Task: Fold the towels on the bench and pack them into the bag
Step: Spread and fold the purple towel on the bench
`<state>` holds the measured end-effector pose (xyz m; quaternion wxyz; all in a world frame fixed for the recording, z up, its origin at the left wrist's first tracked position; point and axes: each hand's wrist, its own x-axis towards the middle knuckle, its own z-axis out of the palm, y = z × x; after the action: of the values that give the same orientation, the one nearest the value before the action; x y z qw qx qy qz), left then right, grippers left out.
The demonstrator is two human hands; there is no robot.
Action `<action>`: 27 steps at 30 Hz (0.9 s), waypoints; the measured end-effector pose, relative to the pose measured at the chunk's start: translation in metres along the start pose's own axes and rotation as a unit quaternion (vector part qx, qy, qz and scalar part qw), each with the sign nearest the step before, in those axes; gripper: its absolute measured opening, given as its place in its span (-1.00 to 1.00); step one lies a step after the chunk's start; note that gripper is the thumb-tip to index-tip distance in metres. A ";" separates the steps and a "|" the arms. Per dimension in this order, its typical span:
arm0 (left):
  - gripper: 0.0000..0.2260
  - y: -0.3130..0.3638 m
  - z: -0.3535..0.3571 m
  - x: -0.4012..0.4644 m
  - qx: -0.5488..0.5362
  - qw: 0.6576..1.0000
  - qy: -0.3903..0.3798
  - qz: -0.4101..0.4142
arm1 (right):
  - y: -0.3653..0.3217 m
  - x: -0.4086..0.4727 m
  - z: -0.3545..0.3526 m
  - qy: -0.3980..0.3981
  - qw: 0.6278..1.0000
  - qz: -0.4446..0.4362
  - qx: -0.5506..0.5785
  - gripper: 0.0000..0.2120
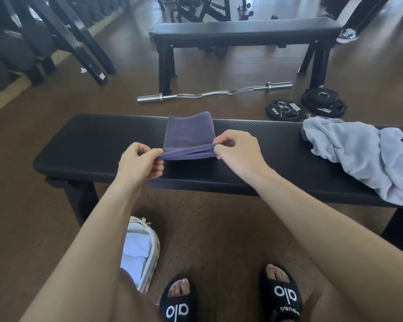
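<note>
**A:** How many of each thing can be counted?

**B:** Two towels are seen on the near bench (91, 145): a purple towel (187, 133) at the middle and a pale blue towel (363, 154) heaped at the right end, with part of it draped over the front edge. One bag (155, 249) is found on the floor below the left forearm, and folded white and pale cloth is seen inside it. A second bench (244, 33) is set further back. One curl bar (214, 92) is laid on the floor between the two benches. At least three weight plates (283, 110) are grouped beside it, though the stacked ones cannot be counted exactly. Two black slides (178, 303) are worn on the feet.

**A:** Where is the purple towel placed relative to the hands?

**B:** It is held between them. Its near left corner is pinched by the left hand (141, 161), thumb against fingers, and its near right corner is pinched in the same manner by the right hand (237, 149). The near edge is lifted just above the bench pad and stretched between the two hands, while the far part is left lying on the pad, beyond the fingers.

**A:** And the pale blue towel?

**B:** It is touched by neither hand and is kept well apart from the right hand.
</note>
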<state>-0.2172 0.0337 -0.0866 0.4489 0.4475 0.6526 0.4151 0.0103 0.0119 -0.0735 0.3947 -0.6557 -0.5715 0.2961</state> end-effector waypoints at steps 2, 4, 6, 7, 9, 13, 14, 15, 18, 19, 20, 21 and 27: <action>-0.91 0.003 0.001 0.000 0.008 1.000 -0.002 0.022 | 0.001 0.001 -0.004 -0.032 0.999 -0.015 0.005 -0.80; -0.92 0.005 0.002 0.000 0.019 0.999 -0.021 0.034 | 0.006 0.004 -0.008 -0.067 0.997 -0.036 -0.004 -0.70; -0.87 0.007 0.003 0.000 0.009 0.999 -0.034 0.035 | 0.012 0.006 -0.011 -0.076 0.994 -0.065 -0.047 -0.69; -0.85 0.008 0.004 -0.001 -0.001 0.999 -0.036 0.035 | 0.014 0.007 -0.011 -0.066 0.993 -0.076 -0.064 -0.74; -0.82 0.011 0.005 -0.003 -0.014 0.998 -0.038 0.039 | 0.015 0.008 -0.012 -0.032 0.993 -0.093 -0.073 -0.85; -0.87 0.026 0.001 -0.006 -0.008 0.996 -0.061 0.071 | 0.011 0.017 -0.022 -0.018 0.993 -0.101 -0.054 -0.99; -0.90 0.032 -0.001 -0.007 0.003 0.994 -0.072 0.086 | 0.010 0.021 -0.027 -0.030 0.994 -0.097 -0.034 -0.98; -0.88 0.038 -0.003 -0.007 0.020 0.991 -0.084 0.102 | 0.008 0.025 -0.031 -0.044 0.994 -0.095 -0.011 -0.97; -0.83 0.056 -0.008 -0.005 0.112 0.975 -0.115 0.155 | -0.003 0.038 -0.039 -0.057 0.993 -0.079 0.068 -0.94; -0.88 0.062 -0.008 -0.002 0.138 0.969 -0.115 0.171 | -0.007 0.041 -0.041 -0.053 0.992 -0.070 0.093 -0.94; -0.94 0.068 -0.008 0.001 0.154 0.965 -0.109 0.184 | -0.011 0.044 -0.042 -0.050 0.990 -0.062 0.115 -0.94; -0.89 0.073 -0.007 0.004 0.164 0.962 -0.096 0.197 | -0.014 0.046 -0.043 -0.048 0.988 -0.057 0.135 -0.95; -0.67 0.076 0.000 0.012 0.123 0.970 -0.076 0.196 | -0.012 0.055 -0.034 0.004 0.978 -0.011 0.210 -0.95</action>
<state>-0.2037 0.0643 -0.0177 0.3486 0.6489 0.5619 0.3765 0.0423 0.0607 -0.0419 0.5289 -0.5532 -0.5021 0.4028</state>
